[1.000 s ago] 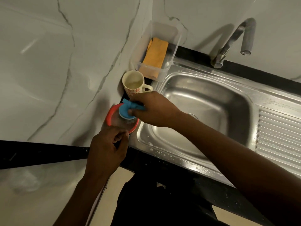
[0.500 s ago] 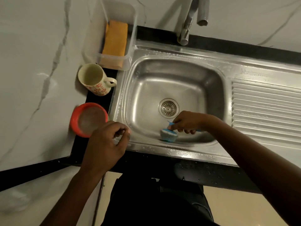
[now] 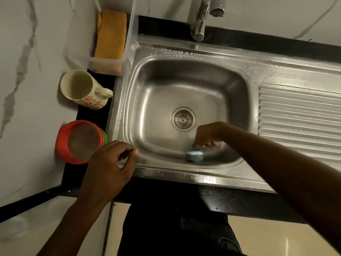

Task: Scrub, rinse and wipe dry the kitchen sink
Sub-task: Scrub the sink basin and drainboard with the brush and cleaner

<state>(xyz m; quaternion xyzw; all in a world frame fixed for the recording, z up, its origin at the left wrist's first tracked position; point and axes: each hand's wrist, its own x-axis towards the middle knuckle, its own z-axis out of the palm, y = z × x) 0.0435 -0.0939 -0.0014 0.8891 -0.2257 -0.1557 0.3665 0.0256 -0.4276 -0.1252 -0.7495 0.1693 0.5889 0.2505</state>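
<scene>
**Sink clean: scrub stage, scrubber low in basin**

Sink (image 3: 193,80): one steel basin, centre of frame. One round drain (image 3: 183,119) in its floor, one ribbed drainboard (image 3: 299,117) to the right.

Scrubber (image 3: 194,156): one, blue with a pale pad, blurred. It is pressed where the basin floor meets the lower wall, just below and right of the drain.

Right hand (image 3: 206,134): enters from lower right, fingers curled round the scrubber's handle.

Left hand (image 3: 108,163): over the lower-left corner of the sink rim. Fingers loosely curled, thumb near forefinger, nothing seen in them. Whether it touches the rim: cannot tell.

Progress (judgement):
- Scrubbing is the step in hand, so about the first third of the job.
- Droplets line the upper and lower rim, and no foam is visible.
- No water runs from the tap (image 3: 201,19), so the rinse looks not yet begun.
- The wipe-dry also looks not begun, as the only cloth in view lies in its tub.
- How much of the basin has been covered cannot be read from the steel.

Count, moving outward:
- One tap, upper middle.
- One clear tub (image 3: 129,58), upper left, touching the sink's corner and holding one orange cloth (image 3: 110,34).
- One flowered mug (image 3: 83,89) below the tub.
- One red container (image 3: 79,142) with a clear lid below the mug, left of the left hand, with a green edge showing at its right side.
- Mug and container stand on the black tabletop (image 3: 239,200) strip left of the sink.
</scene>
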